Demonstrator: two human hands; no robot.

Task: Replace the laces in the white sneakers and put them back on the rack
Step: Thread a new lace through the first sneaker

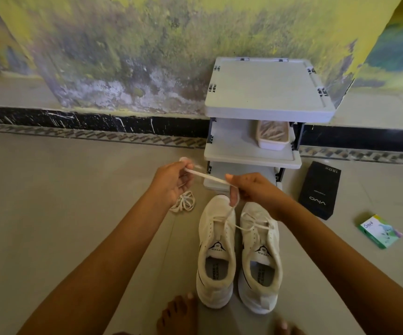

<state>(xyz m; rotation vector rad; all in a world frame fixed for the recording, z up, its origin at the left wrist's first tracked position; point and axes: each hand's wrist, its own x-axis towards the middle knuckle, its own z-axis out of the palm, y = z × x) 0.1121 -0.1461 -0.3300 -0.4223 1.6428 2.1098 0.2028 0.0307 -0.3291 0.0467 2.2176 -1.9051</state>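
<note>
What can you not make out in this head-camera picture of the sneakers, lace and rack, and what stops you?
Head view throughout.
1. The lace: its path inside the left hand is covered by the fingers.
2. The rack: its lowest shelf is partly behind the right hand and the shelf above.
3. The tray: its contents are blurred and overhung by the top shelf.
4. The green box: its print is too small.
5. The bare feet: cut off by the bottom edge.

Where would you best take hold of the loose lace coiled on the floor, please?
Pinch the coiled lace from above at its middle, where the loops cross: it lies flat on the floor, so one pinch gathers several strands.
</note>
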